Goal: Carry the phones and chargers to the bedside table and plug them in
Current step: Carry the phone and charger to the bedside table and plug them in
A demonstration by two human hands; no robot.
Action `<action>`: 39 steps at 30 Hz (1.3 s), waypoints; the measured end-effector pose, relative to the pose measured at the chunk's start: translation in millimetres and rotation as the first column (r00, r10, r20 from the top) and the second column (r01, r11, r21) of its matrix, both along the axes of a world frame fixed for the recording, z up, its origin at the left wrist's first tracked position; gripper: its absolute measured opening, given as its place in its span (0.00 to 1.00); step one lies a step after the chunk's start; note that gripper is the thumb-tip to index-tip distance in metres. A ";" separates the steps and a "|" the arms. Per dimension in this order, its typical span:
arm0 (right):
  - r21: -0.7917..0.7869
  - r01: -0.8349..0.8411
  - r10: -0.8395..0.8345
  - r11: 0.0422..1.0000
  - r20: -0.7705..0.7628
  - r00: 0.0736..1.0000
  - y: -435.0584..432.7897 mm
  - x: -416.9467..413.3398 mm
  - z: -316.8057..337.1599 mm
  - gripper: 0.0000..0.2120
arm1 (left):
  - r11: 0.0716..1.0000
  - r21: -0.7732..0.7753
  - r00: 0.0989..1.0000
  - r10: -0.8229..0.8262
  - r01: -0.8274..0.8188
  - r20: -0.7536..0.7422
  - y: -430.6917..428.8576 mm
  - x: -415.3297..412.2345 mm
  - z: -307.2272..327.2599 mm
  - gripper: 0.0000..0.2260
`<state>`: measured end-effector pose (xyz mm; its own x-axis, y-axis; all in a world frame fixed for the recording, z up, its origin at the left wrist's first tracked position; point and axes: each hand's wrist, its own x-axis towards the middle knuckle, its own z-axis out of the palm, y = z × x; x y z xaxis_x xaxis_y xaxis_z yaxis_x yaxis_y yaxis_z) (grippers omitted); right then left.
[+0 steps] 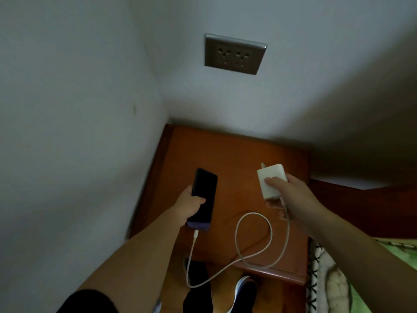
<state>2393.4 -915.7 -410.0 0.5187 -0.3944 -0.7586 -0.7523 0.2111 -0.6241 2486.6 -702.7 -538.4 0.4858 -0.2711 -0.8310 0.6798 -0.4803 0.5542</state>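
My left hand (190, 205) grips a dark phone (204, 197), screen up, over the left part of the wooden bedside table (237, 154). A white cable (252, 240) is plugged into the phone's lower end. It loops over the table's front edge and runs up to a white charger block (270, 180). My right hand (291, 199) holds that block above the table's right side, its prongs pointing towards the wall. A grey double wall socket (234, 54) sits on the wall above the table, with nothing plugged into it.
White walls close the corner at the left and behind the table. A bed with green and patterned bedding (338, 279) lies at the lower right, beside a dark wooden frame (361, 206). My feet in dark shoes (243, 290) stand on the floor before the table.
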 end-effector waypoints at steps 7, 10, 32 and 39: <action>0.149 0.023 -0.032 0.989 0.055 0.998 14.4 25.8 -16.2 0.11 | 0.993 0.118 0.989 -0.009 -0.008 0.146 -0.9 0.7 -30.0 0.14; 0.177 0.007 -0.023 0.984 0.089 0.996 22.7 40.0 -21.2 0.13 | 0.985 0.170 0.978 -0.051 0.016 0.204 -0.6 4.6 -36.1 0.10; 0.422 0.160 -0.270 0.892 0.213 0.939 56.6 105.7 9.8 0.09 | 0.972 0.162 0.931 0.101 -0.167 0.350 -15.5 41.7 33.6 0.20; 0.440 0.222 -0.376 0.870 0.299 0.877 47.3 151.1 45.6 0.13 | 0.875 -0.421 0.914 0.349 -0.239 0.208 -68.4 99.7 153.0 0.11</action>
<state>2544.6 -868.4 -364.4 0.6901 -0.2953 -0.6607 -0.3473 0.6657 -0.6604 2586.4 -771.1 -385.4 0.7821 -0.3458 -0.5183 0.5532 0.0027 0.8330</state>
